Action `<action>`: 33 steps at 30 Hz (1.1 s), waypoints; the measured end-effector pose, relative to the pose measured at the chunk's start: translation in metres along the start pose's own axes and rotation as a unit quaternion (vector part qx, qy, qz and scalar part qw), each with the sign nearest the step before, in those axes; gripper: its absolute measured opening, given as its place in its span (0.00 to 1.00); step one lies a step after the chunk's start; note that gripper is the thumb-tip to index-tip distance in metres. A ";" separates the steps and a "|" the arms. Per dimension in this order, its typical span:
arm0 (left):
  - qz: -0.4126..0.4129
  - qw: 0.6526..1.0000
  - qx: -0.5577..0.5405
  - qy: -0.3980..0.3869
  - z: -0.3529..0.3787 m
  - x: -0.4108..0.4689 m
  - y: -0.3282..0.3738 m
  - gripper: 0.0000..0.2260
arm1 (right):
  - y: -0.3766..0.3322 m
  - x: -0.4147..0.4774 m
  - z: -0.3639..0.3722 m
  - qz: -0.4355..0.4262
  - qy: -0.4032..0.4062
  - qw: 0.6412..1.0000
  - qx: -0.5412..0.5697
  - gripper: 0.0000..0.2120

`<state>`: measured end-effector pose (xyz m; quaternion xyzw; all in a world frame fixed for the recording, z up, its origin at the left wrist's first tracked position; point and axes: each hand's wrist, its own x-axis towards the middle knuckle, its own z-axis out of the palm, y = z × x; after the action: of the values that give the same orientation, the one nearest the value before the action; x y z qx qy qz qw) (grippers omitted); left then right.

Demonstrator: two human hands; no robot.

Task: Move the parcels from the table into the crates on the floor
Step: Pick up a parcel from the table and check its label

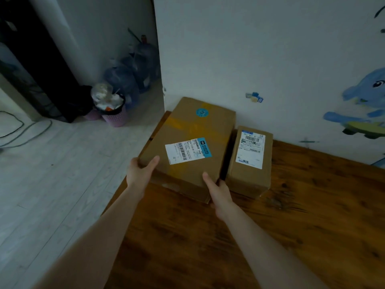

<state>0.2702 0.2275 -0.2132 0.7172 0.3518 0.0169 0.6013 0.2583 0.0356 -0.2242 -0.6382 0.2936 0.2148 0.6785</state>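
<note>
Large parcel (187,147) on table (291,226), at its far-left corner by the wall. Small parcel (250,161) just beside it at 3 o'clock. Left hand (139,174) grasps the 7 o'clock corner and right hand (218,192) the 5 o'clock corner, thumbs on top. Lift possibly begun; unclear. Crates not in view. Both parcels remain to move.

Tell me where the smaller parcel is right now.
In the head view, the smaller parcel sits on the wooden table by the white wall, just right of the large parcel that the left hand and right hand grip.
</note>
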 end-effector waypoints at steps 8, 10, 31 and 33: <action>-0.044 0.992 -0.102 0.068 -0.005 -0.019 0.007 0.27 | -0.015 -0.016 0.000 -0.041 0.017 0.999 0.001 0.28; -0.047 0.990 -0.109 0.072 -0.008 -0.026 0.010 0.27 | -0.017 -0.021 -0.001 -0.049 0.013 0.999 -0.004 0.27; -0.004 0.982 -0.187 -0.021 -0.016 -0.149 0.039 0.33 | -0.048 -0.127 -0.093 -0.204 0.041 0.977 -0.054 0.32; 0.008 0.982 -0.182 -0.054 -0.001 -0.168 0.040 0.31 | -0.048 -0.134 -0.116 -0.214 0.058 0.973 -0.058 0.32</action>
<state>0.1628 0.1392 -0.1109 0.5986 0.3038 0.0471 0.7397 0.1777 -0.0731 -0.0997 -0.7358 0.1762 0.0440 0.6524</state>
